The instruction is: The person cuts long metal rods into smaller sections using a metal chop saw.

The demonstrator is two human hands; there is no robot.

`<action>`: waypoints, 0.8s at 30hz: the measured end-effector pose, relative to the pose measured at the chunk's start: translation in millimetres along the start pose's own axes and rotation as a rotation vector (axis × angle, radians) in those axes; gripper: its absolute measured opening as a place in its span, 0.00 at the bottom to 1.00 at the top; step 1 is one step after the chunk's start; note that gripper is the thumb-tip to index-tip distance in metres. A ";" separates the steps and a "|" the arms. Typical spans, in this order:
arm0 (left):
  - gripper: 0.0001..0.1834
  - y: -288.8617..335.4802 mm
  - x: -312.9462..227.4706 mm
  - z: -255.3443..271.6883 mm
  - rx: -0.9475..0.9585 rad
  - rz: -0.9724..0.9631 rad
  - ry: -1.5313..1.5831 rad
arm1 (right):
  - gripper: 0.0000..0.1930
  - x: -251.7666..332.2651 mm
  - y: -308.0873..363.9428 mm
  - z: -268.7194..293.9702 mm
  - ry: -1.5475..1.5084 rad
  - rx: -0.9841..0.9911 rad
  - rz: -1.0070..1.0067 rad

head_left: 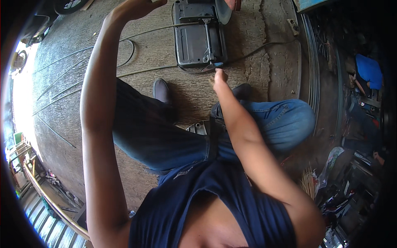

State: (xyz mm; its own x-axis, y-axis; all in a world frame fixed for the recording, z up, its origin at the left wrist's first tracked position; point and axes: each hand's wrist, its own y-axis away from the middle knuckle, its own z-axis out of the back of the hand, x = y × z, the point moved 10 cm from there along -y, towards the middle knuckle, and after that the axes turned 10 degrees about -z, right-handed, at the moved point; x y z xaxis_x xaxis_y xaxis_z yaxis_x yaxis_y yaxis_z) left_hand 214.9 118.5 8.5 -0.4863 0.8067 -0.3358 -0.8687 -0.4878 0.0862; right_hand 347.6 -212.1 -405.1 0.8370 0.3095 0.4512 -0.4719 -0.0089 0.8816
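A cut-off saw with a black base [188, 45] stands on the floor in front of me, its round disc guard [223, 11] at the upper edge. A screw vise [208, 39] runs along the base. My right hand [220, 78] is closed at the near end of the vise, on its crank handle [216, 65], which has a blue part. A long thin metal rod [159, 29] comes from the left and passes into the vise jaws. My left hand [134, 9] reaches up to the left of the saw; the upper edge cuts off most of its fingers.
Several thin rods or cables [62, 91] stretch over the worn floor [136, 97] at the left. A dark cable [264, 46] runs right from the saw. Long metal bars [316, 74] lie at the right, beside clutter and a blue piece [368, 71]. My shoes [161, 90] are near the saw.
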 end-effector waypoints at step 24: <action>0.34 -1.3 27.1 -19.2 0.000 0.034 -0.096 | 0.21 -9.3 141.6 -78.4 0.925 0.314 1.179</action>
State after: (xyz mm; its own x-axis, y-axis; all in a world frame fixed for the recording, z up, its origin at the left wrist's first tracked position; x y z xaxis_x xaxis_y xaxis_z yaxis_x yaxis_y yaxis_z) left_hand 204.7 134.6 -18.7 -0.5224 0.8178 -0.2414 -0.8514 -0.5156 0.0961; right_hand 251.3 -141.6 -295.4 -0.4774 0.4465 0.7568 -0.5484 -0.8243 0.1404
